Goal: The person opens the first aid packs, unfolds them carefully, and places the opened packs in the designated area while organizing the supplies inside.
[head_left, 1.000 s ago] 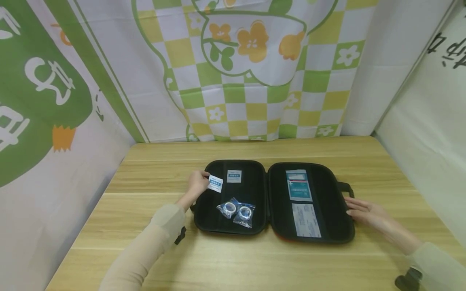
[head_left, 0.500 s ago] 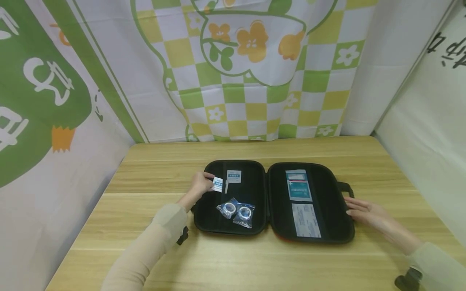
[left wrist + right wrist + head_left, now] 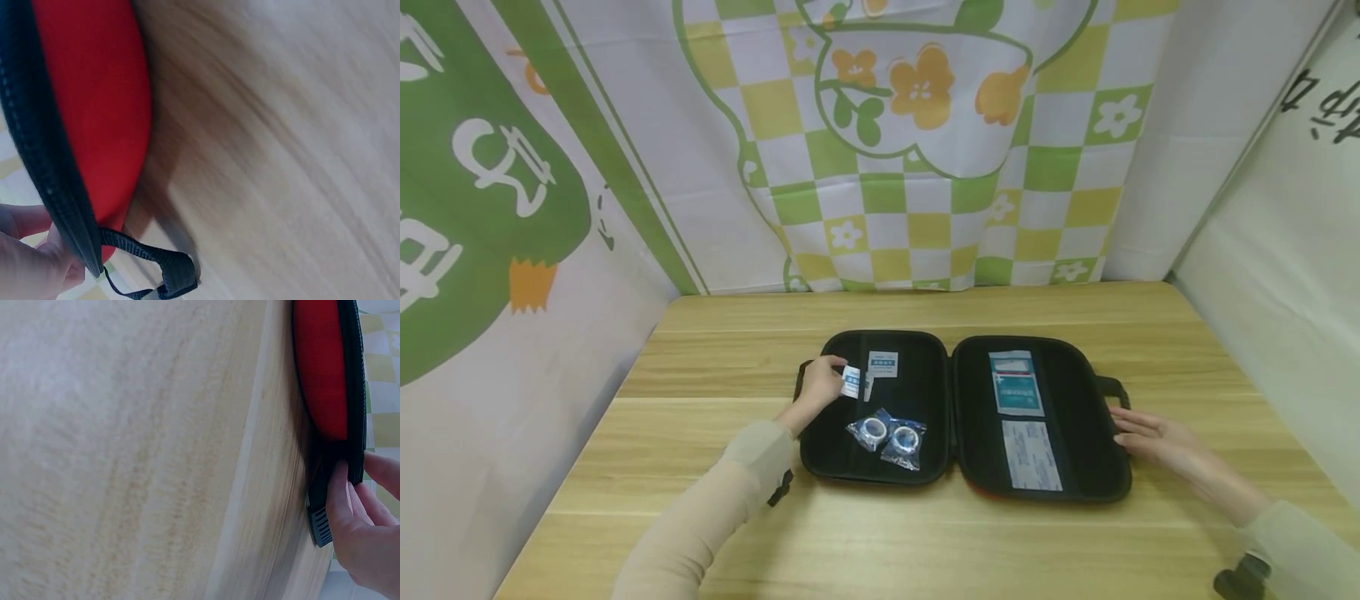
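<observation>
A black-lined zip case [image 3: 917, 400] with a red outer shell [image 3: 100, 94] lies spread open on the table. My left hand [image 3: 820, 387] pinches a small white-and-blue sachet [image 3: 851, 382] over the left half. A white sliver shows past the dark strap right beside it, so the strap covers part of the sachet. A similar sachet [image 3: 882, 364] lies at upper right of it. At the case's right edge, below the carry handle [image 3: 1112, 387], my right hand [image 3: 1165, 446] holds the rim, thumb on the inner side and fingers outside in the right wrist view.
Two clear-wrapped tape rolls [image 3: 887, 433] lie in the lower left half. The right half bears a teal-and-white packet [image 3: 1017, 383] and a white printed packet [image 3: 1032, 454]. A wooden table [image 3: 887, 550] lies underneath, with a patterned curtain [image 3: 910, 208] behind.
My left hand has moved right with the sachet, sliding it toward the strap. A white sliver has come out on the strap's far side and grown. My right hand has stayed put.
</observation>
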Available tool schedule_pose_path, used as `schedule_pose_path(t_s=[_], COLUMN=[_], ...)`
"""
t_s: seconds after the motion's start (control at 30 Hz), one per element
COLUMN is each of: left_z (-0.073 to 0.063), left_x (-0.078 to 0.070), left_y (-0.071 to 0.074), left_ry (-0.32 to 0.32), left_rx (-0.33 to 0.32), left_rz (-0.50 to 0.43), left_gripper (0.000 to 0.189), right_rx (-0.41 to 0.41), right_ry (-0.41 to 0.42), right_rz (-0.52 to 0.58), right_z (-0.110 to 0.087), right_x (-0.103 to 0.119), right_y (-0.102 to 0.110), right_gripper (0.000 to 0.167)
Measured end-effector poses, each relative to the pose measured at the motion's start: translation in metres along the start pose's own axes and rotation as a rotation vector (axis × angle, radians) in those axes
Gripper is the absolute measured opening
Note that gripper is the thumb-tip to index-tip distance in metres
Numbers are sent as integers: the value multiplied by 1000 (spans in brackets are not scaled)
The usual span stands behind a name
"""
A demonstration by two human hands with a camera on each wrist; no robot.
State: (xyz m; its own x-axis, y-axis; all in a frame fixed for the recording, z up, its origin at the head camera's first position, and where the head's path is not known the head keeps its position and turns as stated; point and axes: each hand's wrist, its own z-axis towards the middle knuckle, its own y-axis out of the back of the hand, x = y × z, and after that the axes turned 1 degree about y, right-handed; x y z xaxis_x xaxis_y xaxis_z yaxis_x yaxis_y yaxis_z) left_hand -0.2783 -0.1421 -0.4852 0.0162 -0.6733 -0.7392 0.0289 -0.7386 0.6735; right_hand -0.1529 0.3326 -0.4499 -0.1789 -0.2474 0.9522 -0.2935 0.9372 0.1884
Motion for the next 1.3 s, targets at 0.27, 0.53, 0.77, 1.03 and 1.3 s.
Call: schedule_pose_path(t_s=[0.27, 0.53, 0.77, 1.03, 1.3], left_z=[-26, -25, -23, -25, -25], left_x=[-39, -41, -43, -47, -44], left_y=[16, 10, 8, 7, 4], left_ry=[208, 274, 301, 344, 364], left_rx=[84, 100, 93, 146, 148], left_rz=[-188, -306, -284, -281, -262], left_gripper=[35, 33, 34, 22, 16], right_rx=[22, 12, 33, 29, 0], right_ry=[34, 2, 58, 60, 0], right_rz=[110, -5, 130, 105, -32], right_z=[0, -1, -1, -1, -1], right_x=[-2, 2, -2, -3, 0], right_y=[0, -1, 0, 0, -1], right_gripper=[40, 65, 44, 47, 66])
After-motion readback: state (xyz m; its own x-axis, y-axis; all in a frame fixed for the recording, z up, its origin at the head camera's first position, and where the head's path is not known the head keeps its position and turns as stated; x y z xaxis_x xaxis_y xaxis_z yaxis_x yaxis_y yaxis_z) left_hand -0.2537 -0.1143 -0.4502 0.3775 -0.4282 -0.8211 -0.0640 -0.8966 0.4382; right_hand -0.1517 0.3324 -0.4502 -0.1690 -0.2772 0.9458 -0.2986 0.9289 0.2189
